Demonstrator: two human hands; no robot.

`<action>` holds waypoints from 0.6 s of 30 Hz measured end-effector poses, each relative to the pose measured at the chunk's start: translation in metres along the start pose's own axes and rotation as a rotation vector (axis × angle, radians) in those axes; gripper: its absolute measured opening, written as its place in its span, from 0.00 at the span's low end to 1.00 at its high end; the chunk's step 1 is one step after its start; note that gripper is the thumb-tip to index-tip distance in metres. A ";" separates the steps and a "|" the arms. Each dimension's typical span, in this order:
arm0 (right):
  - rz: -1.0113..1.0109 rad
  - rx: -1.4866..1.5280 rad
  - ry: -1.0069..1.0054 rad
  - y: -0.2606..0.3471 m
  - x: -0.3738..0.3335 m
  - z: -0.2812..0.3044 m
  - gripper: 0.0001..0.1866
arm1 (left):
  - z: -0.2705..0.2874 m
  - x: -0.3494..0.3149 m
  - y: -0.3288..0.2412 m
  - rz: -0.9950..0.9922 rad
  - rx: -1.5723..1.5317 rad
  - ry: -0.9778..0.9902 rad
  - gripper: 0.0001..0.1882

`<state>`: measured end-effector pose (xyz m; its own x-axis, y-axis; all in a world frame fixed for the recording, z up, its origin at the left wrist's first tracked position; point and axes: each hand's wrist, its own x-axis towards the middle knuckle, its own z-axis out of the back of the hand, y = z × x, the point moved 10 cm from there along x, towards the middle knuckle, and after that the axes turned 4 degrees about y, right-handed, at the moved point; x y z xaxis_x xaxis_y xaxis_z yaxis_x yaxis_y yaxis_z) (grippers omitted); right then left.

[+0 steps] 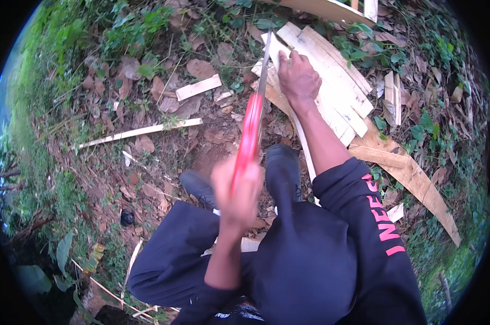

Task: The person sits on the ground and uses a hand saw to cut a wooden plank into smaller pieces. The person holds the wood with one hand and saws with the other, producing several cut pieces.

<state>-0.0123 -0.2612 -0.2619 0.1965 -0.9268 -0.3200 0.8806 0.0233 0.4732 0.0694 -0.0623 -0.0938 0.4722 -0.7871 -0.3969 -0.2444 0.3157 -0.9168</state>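
My left hand [237, 189], smeared by motion, is wrapped round the red handle of what looks like a handsaw [250, 127]. Its thin metal blade points away from me, seen nearly edge-on, and meets or passes close beside the left edge of a pale narrow board [273, 47]. Whether the blade has cut into the wood I cannot tell. My right hand [299, 78] presses down on that board with bent fingers, its fingertips partly hidden. Beneath it, several flat pale boards [331, 89] lie overlapped in a fan.
A curved plank [418, 179] lies at the right. Wood offcuts [199, 86] and a long thin strip [142, 132] are on the leafy ground at the left. A larger wooden piece [326, 10] stands at the far edge. My shoes [283, 162] are just below the boards.
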 end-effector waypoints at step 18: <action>-0.009 -0.020 -0.025 -0.002 0.003 0.003 0.26 | 0.001 -0.011 -0.009 -0.067 0.068 -0.022 0.12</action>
<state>-0.0152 -0.2655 -0.2612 0.1780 -0.9360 -0.3036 0.8908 0.0222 0.4539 0.0675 -0.0557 -0.0814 0.5040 -0.7964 -0.3343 -0.1534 0.2983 -0.9421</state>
